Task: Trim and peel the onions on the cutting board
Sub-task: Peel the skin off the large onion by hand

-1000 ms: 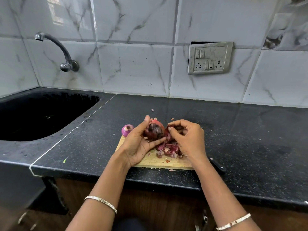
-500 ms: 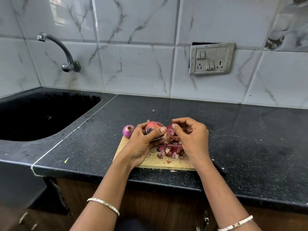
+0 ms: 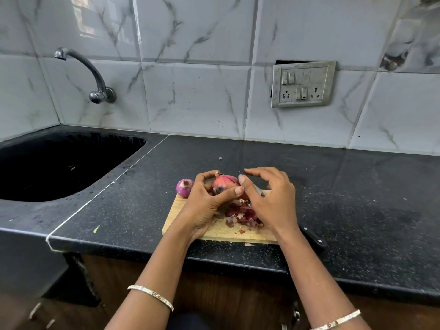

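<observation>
left fingers: my left hand (image 3: 205, 206) is curled round the red onion (image 3: 225, 184), thumb across its near side, forefinger hooked over the top. Firm hold.
right fingers: my right hand (image 3: 269, 201) sits just right of the onion, fingers spread and loosely bent, thumb tip near the onion's right side. I can't tell if it pinches any skin; looks like it holds nothing.
onion in hand: held just above the far part of the wooden cutting board (image 3: 220, 231). Papery outer skin looks partly on, pinkish and dull, so I judge peeling is under way, not finished.
second onion: small purple onion (image 3: 184, 188) at the board's far left corner, glossy, top cut flat. Reads as already trimmed and peeled.
peel pile: heap of red skins and scraps (image 3: 242, 214) on the board under my hands, a few bits on the black counter (image 3: 357, 198).
knife: black handle (image 3: 314, 239) lies right of the board, partly hidden by my right wrist; a bit of blade shows between my hands.
progress: one onion seems done, one mid-peel. Left: strip the remaining skin. No other onions visible.
</observation>
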Available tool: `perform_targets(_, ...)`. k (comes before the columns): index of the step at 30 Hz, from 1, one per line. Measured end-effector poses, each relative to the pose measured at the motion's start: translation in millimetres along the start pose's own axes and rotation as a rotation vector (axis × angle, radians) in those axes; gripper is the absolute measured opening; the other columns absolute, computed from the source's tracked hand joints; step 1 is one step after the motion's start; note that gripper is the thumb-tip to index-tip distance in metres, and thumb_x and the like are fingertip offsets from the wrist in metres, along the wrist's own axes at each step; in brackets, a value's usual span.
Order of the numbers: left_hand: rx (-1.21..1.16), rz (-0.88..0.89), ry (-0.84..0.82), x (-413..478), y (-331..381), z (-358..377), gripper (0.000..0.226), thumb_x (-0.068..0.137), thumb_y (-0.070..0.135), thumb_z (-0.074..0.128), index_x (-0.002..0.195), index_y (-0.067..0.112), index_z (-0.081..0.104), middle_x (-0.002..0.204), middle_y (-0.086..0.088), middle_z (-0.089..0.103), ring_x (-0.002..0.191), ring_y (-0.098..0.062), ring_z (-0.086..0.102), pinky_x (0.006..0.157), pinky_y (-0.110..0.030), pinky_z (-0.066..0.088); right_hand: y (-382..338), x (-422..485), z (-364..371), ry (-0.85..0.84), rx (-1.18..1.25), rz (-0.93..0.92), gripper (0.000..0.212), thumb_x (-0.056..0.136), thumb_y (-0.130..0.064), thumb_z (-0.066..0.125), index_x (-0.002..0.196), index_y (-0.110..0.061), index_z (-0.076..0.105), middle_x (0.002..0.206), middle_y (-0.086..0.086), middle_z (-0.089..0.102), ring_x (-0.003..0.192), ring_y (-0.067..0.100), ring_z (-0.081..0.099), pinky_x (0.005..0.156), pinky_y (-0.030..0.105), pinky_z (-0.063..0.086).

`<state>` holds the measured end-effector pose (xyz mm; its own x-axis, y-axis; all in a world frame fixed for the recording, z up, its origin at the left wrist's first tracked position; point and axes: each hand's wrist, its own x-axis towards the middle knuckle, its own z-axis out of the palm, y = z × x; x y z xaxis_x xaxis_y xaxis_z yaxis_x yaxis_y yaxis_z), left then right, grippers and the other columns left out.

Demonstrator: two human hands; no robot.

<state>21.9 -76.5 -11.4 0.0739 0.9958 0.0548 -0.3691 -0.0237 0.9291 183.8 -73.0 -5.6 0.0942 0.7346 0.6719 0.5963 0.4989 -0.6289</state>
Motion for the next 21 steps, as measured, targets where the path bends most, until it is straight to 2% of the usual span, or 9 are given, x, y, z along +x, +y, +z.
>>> perform_targets(3, 0.007, 0.036, 0.031, 1, -1, -2, 0.092, 0.048, 0.018, 0.094, 0.129, 0.015, 0.05, 0.122, -0.017, 0.069, 0.105, -0.032, 0.073, 0.078, -0.043, 0.063, -7, -2, -4, -0.067, 0.184, -0.005, 0.028, 0.09, -0.051, 0.071, 0.101, -0.026, 0.079, 0.098, -0.015, 0.073, 0.097, 0.002, 0.067, 0.083, 0.019, 0.05)
perform_targets(5, 0.049, 0.059, 0.05, 3, -4, -3, 0.094, 0.044, 0.017, 0.099, 0.125, 0.016, 0.052, 0.123, -0.018, 0.068, 0.11, -0.036, 0.07, 0.084, -0.049, 0.062, -8, -3, -3, -0.138, 0.251, 0.002, 0.034, 0.087, -0.056, 0.072, 0.103, -0.027, 0.078, 0.097, -0.014, 0.073, 0.095, 0.005, 0.069, 0.083, 0.026, 0.055)
perform_targets(7, 0.137, 0.108, 0.063, 5, -10, -5, 0.082, 0.057, 0.002, 0.098, 0.123, 0.016, 0.052, 0.123, -0.02, 0.066, 0.113, -0.039, 0.068, 0.092, -0.055, 0.059, -7, -3, -2, -0.184, 0.21, -0.019, 0.044, 0.081, -0.064, 0.07, 0.105, -0.028, 0.078, 0.099, -0.015, 0.072, 0.095, 0.003, 0.069, 0.084, 0.023, 0.054)
perform_targets(9, 0.226, 0.149, 0.077, 8, -14, -6, 0.07, 0.067, -0.007, 0.09, 0.121, 0.019, 0.053, 0.122, -0.019, 0.065, 0.11, -0.038, 0.069, 0.091, -0.053, 0.06, -7, -4, 1, -0.224, 0.158, -0.03, 0.051, 0.075, -0.067, 0.072, 0.107, -0.028, 0.077, 0.101, -0.016, 0.072, 0.094, 0.0, 0.068, 0.082, 0.019, 0.053)
perform_targets(11, 0.29, 0.172, 0.087, 9, -15, -7, 0.074, 0.06, -0.002, 0.092, 0.117, 0.028, 0.055, 0.12, -0.016, 0.065, 0.108, -0.035, 0.071, 0.088, -0.052, 0.061, -7, -4, 4, -0.255, 0.15, -0.025, 0.052, 0.072, -0.065, 0.077, 0.109, -0.028, 0.076, 0.103, -0.016, 0.071, 0.093, 0.002, 0.068, 0.082, 0.024, 0.056)
perform_targets(14, 0.359, 0.209, 0.079, 8, -15, -5, 0.076, 0.045, 0.013, 0.083, 0.112, 0.036, 0.056, 0.122, -0.015, 0.062, 0.111, -0.035, 0.068, 0.087, -0.053, 0.061, -4, -3, 7, -0.261, 0.178, 0.006, 0.049, 0.071, -0.062, 0.081, 0.107, -0.028, 0.076, 0.1, -0.014, 0.073, 0.09, 0.004, 0.07, 0.081, 0.032, 0.059)
perform_targets(17, 0.414, 0.214, 0.055, 4, -12, -3, 0.08, 0.043, 0.02, 0.09, 0.112, 0.041, 0.056, 0.126, -0.014, 0.059, 0.112, -0.034, 0.067, 0.086, -0.054, 0.061, -3, -2, 6, -0.261, 0.2, 0.063, 0.039, 0.073, -0.051, 0.087, 0.104, -0.028, 0.077, 0.092, -0.013, 0.076, 0.084, 0.003, 0.071, 0.075, 0.024, 0.058)
perform_targets(19, 0.356, 0.184, 0.026, 2, -10, -3, 0.082, 0.052, 0.008, 0.096, 0.119, 0.033, 0.055, 0.124, -0.015, 0.06, 0.103, -0.031, 0.071, 0.076, -0.054, 0.063, -1, -1, 5, -0.234, 0.228, 0.119, 0.034, 0.074, -0.043, 0.089, 0.103, -0.028, 0.078, 0.09, -0.014, 0.077, 0.081, 0.002, 0.072, 0.072, 0.02, 0.056)
perform_targets(21, 0.228, 0.125, -0.022, 2, -9, -5, 0.075, 0.066, -0.009, 0.089, 0.126, 0.021, 0.055, 0.116, -0.013, 0.065, 0.089, -0.022, 0.074, 0.065, -0.044, 0.064, 3, 1, 5, -0.189, 0.29, 0.188, 0.031, 0.076, -0.04, 0.088, 0.102, -0.027, 0.077, 0.092, -0.013, 0.077, 0.083, 0.003, 0.073, 0.077, 0.029, 0.06)
